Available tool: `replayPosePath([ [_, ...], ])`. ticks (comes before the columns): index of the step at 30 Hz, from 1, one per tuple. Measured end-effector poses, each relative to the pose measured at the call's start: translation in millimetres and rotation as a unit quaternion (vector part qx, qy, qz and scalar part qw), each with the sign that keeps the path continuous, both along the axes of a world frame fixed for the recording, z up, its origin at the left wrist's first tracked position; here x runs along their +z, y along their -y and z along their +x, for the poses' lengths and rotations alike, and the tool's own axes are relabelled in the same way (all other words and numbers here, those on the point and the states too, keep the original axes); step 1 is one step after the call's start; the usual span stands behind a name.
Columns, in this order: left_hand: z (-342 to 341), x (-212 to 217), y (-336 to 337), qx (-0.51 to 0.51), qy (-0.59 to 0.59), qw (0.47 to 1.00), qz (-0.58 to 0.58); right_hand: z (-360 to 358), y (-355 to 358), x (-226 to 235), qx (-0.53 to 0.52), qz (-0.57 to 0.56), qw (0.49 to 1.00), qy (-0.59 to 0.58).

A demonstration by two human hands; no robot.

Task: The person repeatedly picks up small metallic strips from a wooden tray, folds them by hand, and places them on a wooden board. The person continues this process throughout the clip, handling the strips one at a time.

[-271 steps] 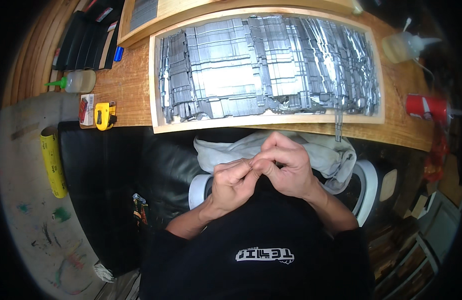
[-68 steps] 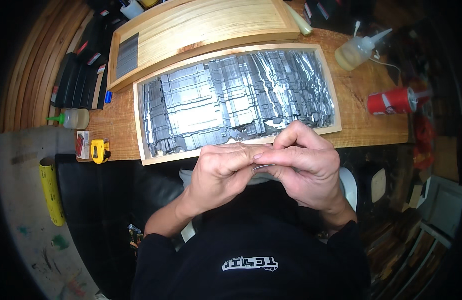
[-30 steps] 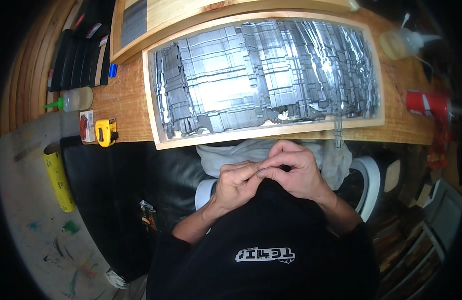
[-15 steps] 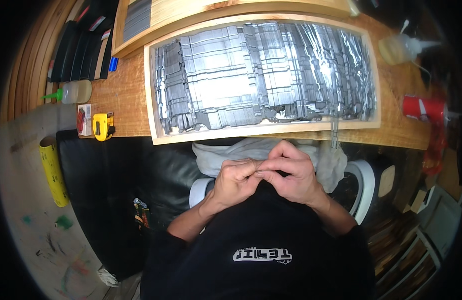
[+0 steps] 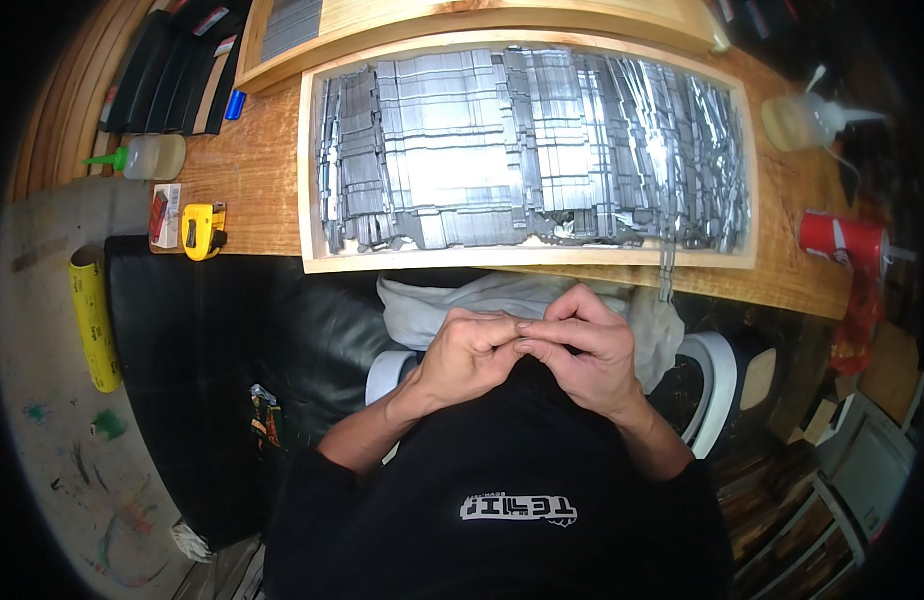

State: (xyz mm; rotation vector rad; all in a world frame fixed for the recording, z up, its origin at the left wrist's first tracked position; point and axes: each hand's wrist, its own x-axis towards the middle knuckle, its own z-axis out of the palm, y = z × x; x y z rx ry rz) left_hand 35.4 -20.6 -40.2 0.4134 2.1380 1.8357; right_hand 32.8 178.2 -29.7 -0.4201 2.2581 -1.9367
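Note:
Both hands meet in front of my chest, just short of the table's front edge. My left hand (image 5: 470, 352) is closed, thumb and fingertips pinched together. My right hand (image 5: 591, 347) is pinched too, its thumb and forefinger touching the left fingertips. Whatever lies between the fingertips is too small or hidden to make out. Beyond them stands a shallow wooden tray (image 5: 530, 260) packed with thin dark grey strips (image 5: 437, 150), many of them shiny. One narrow strip (image 5: 666, 275) hangs over the tray's near rim, close to my right hand.
A second wooden tray (image 5: 462, 28) stands behind. To the left are a green-tipped glue bottle (image 5: 154, 157), a small box (image 5: 165, 215) and a yellow tape measure (image 5: 202, 231). At right lie another glue bottle (image 5: 802, 122) and a red can (image 5: 842, 237). Grey cloth (image 5: 422, 305) lies beneath the table edge.
The view has shifted and turned slightly, so the table and tray sit a little differently. My hands stay pinched together in nearly the same place.

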Motion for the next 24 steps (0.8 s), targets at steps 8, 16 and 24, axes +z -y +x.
replayPosePath([
  [8,0,2,2,-0.005,0.005,1.0,-0.003,-2,1,2,0.0,-0.011,1.0,0.008],
  [16,1,6,2,-0.007,0.007,1.0,-0.01,-3,0,4,-0.002,-0.014,1.0,0.003],
  [24,0,10,2,-0.002,0.003,1.0,-0.01,-5,-1,9,0.001,-0.006,1.0,-0.01],
])
